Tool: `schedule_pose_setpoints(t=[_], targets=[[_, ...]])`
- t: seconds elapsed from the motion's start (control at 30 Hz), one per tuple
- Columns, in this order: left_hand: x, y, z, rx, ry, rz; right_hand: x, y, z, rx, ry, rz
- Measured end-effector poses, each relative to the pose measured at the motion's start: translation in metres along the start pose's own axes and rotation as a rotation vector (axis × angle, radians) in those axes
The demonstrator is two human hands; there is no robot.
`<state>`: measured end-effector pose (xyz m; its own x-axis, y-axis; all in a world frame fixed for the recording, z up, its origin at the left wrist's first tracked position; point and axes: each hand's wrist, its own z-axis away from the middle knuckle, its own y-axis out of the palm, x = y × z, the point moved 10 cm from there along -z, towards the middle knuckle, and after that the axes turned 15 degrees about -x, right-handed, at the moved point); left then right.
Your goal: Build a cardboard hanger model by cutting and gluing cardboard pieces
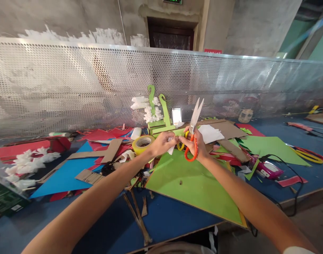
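Observation:
My left hand (164, 144) is closed, its fingertips pinching a small piece of white paper (171, 151). My right hand (199, 146) grips a pair of scissors (192, 143) with orange handles; the blades point up and stand slightly apart. The fingertips of both hands nearly meet above a green sheet (187, 180). Yellow loops (180, 145) show between the hands, partly hidden. Just beyond stands a green cardboard construction (163, 123) with two curled uprights, and crumpled white paper tufts (153, 114) sit beside it.
A roll of yellow tape (143, 144) lies left of my hands. Red and blue paper (68, 173) and cardboard strips cover the left side. On the right are a light green sheet (275, 150), a purple device (269, 170) with a black cord, and more scissors (309, 155). A perforated metal screen (97, 84) runs behind.

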<state>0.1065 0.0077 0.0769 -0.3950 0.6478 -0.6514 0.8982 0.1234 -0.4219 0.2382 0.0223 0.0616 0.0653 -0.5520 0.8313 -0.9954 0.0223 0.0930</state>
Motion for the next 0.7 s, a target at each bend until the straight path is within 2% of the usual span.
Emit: schedule_pose_setpoints(t=[0.13, 0.3, 0.5, 0.7], targets=[[0.003, 0.002, 0.002, 0.051, -0.038, 0.040, 0.006, 0.000, 0.000, -0.003, -0.004, 0.000], [-0.003, -0.001, 0.000, 0.082, 0.003, -0.002, 0.007, -0.001, -0.001, 0.019, 0.013, 0.001], [-0.002, -0.002, -0.002, 0.072, -0.010, -0.056, -0.001, -0.002, -0.003, 0.021, 0.035, 0.005], [0.006, 0.000, -0.001, 0.032, -0.062, 0.007, 0.000, 0.001, -0.002, 0.006, 0.035, 0.006]])
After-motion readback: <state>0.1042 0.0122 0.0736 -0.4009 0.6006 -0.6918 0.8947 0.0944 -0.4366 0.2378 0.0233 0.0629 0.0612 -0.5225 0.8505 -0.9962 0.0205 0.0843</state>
